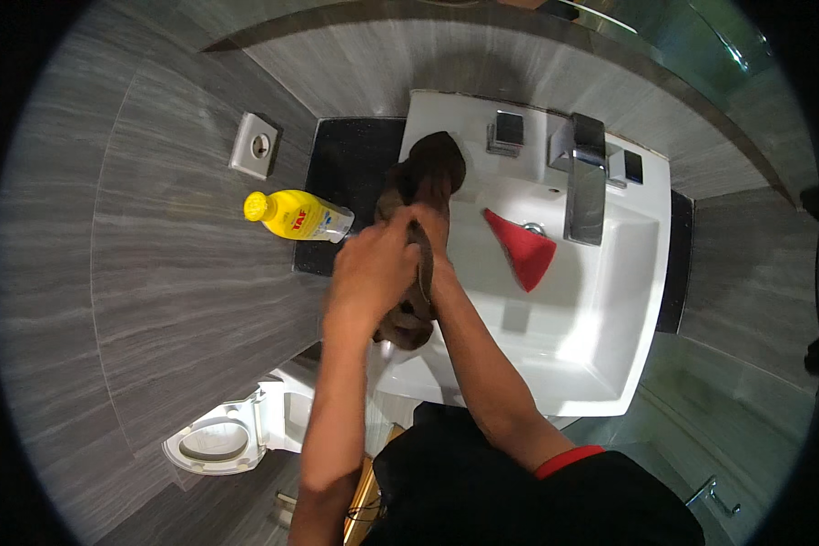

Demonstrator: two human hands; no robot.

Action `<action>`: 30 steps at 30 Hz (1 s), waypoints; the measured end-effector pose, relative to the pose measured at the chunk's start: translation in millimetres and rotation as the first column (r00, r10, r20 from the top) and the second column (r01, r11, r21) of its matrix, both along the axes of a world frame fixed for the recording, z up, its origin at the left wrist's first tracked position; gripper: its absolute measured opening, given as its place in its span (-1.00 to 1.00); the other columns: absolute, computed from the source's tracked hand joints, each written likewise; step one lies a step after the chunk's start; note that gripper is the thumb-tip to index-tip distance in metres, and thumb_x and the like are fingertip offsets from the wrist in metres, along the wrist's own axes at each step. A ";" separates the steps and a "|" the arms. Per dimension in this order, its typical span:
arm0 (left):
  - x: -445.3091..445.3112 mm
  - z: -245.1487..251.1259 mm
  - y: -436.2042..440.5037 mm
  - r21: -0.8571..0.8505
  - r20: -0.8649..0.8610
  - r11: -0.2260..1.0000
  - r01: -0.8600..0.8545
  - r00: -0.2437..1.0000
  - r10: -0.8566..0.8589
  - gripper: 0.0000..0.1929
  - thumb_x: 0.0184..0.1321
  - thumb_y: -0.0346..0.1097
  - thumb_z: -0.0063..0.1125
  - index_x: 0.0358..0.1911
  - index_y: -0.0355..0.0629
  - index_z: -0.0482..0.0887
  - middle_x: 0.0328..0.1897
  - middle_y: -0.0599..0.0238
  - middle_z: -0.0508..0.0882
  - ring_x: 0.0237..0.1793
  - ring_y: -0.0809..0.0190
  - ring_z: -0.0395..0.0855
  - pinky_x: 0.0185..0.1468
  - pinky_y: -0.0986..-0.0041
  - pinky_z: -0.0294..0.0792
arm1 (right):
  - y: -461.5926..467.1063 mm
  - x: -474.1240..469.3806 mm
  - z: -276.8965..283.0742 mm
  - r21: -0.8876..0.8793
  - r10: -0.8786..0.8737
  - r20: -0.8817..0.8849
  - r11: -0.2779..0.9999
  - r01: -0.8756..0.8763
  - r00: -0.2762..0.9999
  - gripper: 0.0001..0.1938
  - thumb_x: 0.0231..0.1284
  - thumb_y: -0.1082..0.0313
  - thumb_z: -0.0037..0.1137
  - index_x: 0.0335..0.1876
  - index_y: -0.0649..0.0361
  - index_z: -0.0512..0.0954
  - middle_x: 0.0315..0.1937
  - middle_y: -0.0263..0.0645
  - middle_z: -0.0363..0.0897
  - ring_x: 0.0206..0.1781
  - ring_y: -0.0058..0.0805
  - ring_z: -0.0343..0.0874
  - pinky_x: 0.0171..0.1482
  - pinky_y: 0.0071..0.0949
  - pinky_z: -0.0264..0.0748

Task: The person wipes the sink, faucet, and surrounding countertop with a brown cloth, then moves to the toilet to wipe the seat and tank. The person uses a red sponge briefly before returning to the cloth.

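A dark brown cloth (409, 327) is bunched over the left rim of the white washbasin (491, 341). My left hand (377, 263) grips its middle, with the fingers curled and slightly blurred. Just beyond, my right hand (433, 222) reaches into the same cloth, its fingers partly hidden by the folds. One rounded end of the cloth lies at the back left corner of the basin, and the other hangs toward me. Inside the basin, a red cloth (529, 252) rests folded to a point, partly over the metal drain (534, 229).
Left of the hands, a yellow bottle (299, 215) stands on the black counter (348, 157). A chrome faucet (585, 184) juts over the basin between two square handles. A wall socket (254, 145) is at left. Lower left is a toilet (215, 437) with its lid raised.
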State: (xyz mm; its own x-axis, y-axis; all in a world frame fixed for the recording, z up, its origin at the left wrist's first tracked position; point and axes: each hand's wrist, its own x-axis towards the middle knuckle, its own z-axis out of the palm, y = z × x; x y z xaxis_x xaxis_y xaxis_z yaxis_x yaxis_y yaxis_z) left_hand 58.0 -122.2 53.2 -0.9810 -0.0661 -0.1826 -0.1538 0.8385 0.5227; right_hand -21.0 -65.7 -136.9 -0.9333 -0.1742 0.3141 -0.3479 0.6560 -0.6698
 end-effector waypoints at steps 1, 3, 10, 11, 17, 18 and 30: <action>10.2 7.6 -3.4 -0.001 0.054 1.000 -0.030 0.998 0.030 -0.61 0.16 -0.32 0.09 0.09 -0.08 0.44 -0.20 -0.09 0.64 -0.11 -0.19 0.58 -0.02 0.11 0.38 | 3.8 0.2 7.4 -0.051 0.069 0.196 0.997 -0.060 0.978 -0.62 0.03 0.22 0.06 -0.11 0.38 0.48 0.08 0.19 0.39 0.24 0.15 0.25 0.19 -0.11 0.31; 34.0 22.2 -5.2 0.097 0.126 0.993 0.066 0.989 -0.078 -0.62 0.15 -0.33 0.09 0.07 -0.08 0.45 -0.22 -0.09 0.65 -0.16 -0.19 0.61 -0.07 0.10 0.40 | 16.9 11.3 35.2 -0.152 0.251 0.561 0.968 -0.199 0.789 -0.75 0.07 0.28 0.03 -0.22 0.30 0.50 0.03 0.11 0.45 0.19 0.11 0.32 0.14 -0.07 0.31; 162.8 75.2 6.9 0.478 0.604 0.820 0.313 0.561 -0.566 -0.59 0.23 -0.18 0.11 0.13 -0.10 0.42 -0.28 0.04 0.67 -0.33 0.05 0.70 -0.21 0.29 0.53 | 55.7 218.3 107.9 -0.437 0.787 0.449 0.606 -0.665 0.422 -0.68 -0.16 0.47 0.03 -0.18 0.27 0.60 -0.30 0.08 0.60 -0.18 -0.06 0.58 -0.02 -0.22 0.47; 178.6 87.0 2.5 0.559 0.611 0.784 0.270 0.505 -0.609 -0.58 0.24 -0.18 0.12 0.14 -0.11 0.41 -0.23 0.07 0.67 -0.30 0.11 0.70 -0.20 0.34 0.53 | 62.1 240.6 106.9 -0.611 0.824 0.429 0.567 -0.553 0.371 -0.68 -0.21 0.58 0.00 -0.21 0.31 0.60 -0.35 0.10 0.59 -0.26 -0.07 0.60 -0.06 -0.24 0.49; 171.9 73.2 -8.4 0.544 0.290 0.828 0.136 0.896 -0.337 -0.51 0.10 -0.24 0.29 0.09 -0.24 0.47 0.09 0.07 0.57 0.16 0.13 0.52 0.23 0.36 0.30 | 110.8 130.7 52.2 -0.523 0.178 0.327 0.852 0.021 0.928 -0.72 -0.01 0.36 0.00 -0.20 0.35 0.56 -0.31 0.21 0.54 -0.16 0.07 0.57 -0.10 -0.10 0.45; 152.4 49.6 0.6 0.476 0.138 0.873 0.109 0.971 -0.196 -0.51 0.10 -0.26 0.27 0.10 -0.24 0.45 0.15 0.10 0.55 0.20 0.15 0.48 0.24 0.36 0.28 | 110.3 93.8 40.6 -0.526 0.166 0.550 0.830 0.186 0.818 -0.56 0.02 0.15 0.07 -0.08 0.39 0.54 -0.18 0.23 0.52 -0.03 0.10 0.50 0.04 -0.08 0.39; 30.4 -8.5 -2.9 0.301 0.002 0.953 -0.019 1.000 0.019 -0.71 0.10 -0.40 0.16 -0.06 -0.17 0.55 -0.22 0.19 0.67 -0.30 0.28 0.63 -0.15 0.45 0.39 | 5.9 -47.2 20.9 -0.011 -0.030 0.633 0.999 0.048 0.773 -0.65 0.02 0.17 0.07 -0.18 0.29 0.63 -0.12 0.05 0.61 0.01 0.00 0.58 0.10 -0.22 0.49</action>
